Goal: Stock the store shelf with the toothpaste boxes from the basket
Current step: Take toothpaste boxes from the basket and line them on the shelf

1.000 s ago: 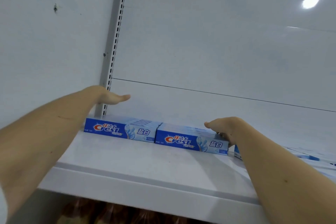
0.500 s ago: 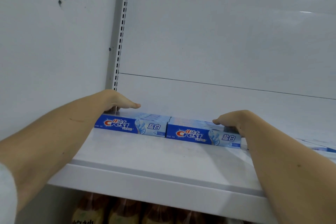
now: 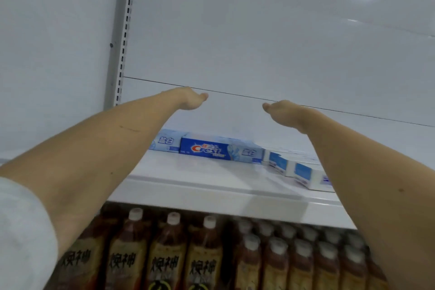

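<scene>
On the shelf (image 3: pixel 188 179) the boxes (image 3: pixel 220 149) lie flat in a row, well below both hands. Left hand (image 3: pixel 188 99) and right hand (image 3: pixel 280 110) hover above them, empty; fingers mostly hidden, look relaxed.

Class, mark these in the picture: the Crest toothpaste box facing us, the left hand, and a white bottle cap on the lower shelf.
Crest toothpaste box (image 3: pixel 220 151), head view, blue front face.
Left hand (image 3: pixel 189 99), head view, back of the hand.
White bottle cap (image 3: pixel 173 217), head view, side of the cap.

"Crest", "盐白" on blue toothpaste box (image 3: pixel 220 149); bottle labels (image 3: pixel 164 266) unreadable.
</scene>
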